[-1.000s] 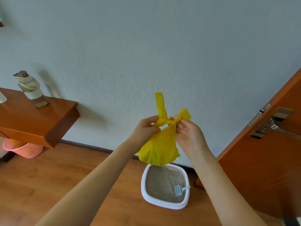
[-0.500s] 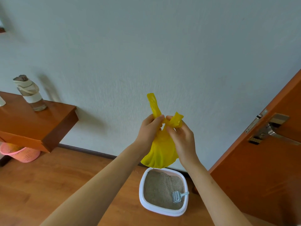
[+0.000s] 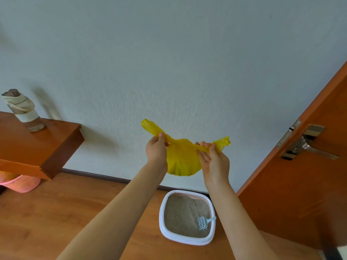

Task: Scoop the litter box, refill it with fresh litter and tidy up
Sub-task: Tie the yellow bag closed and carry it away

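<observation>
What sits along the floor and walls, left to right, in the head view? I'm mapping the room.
Pink basket → water bottle on the wooden shelf → litter box → scoop → door handle.

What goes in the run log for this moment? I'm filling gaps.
step: tying yellow bag | left hand: grips one tail | right hand: grips other | scoop: in litter box

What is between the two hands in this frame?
In the head view, the bulging body of the yellow bag hangs between the left hand and right hand; each pinches one of its stretched handles.
</observation>
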